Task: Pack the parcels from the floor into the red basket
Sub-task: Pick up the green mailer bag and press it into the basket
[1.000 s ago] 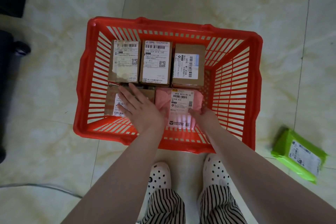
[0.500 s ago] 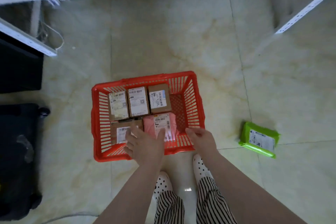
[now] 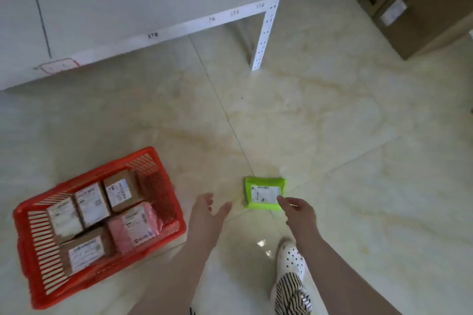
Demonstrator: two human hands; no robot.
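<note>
The red basket (image 3: 163, 231) stands on the floor at the lower left, holding several brown boxes and a pink parcel (image 3: 133, 226). A green parcel (image 3: 263, 184) with a white label lies flat on the floor to the basket's right. My right hand (image 3: 298, 212) hovers at the green parcel's near right corner, fingers loosely curled, holding nothing. My left hand (image 3: 208, 215) hangs between basket and green parcel, fingers spread, empty.
A white metal shelf (image 3: 153, 30) spans the top left, its post (image 3: 266, 33) reaching the floor beyond the green parcel. Large cardboard boxes (image 3: 419, 5) stand at the top right. My white shoe (image 3: 291, 261) is planted below my right hand.
Both hands have left the basket and swung right toward the green parcel. The view has turned right and lifted, so the basket now sits at the lower left.
</note>
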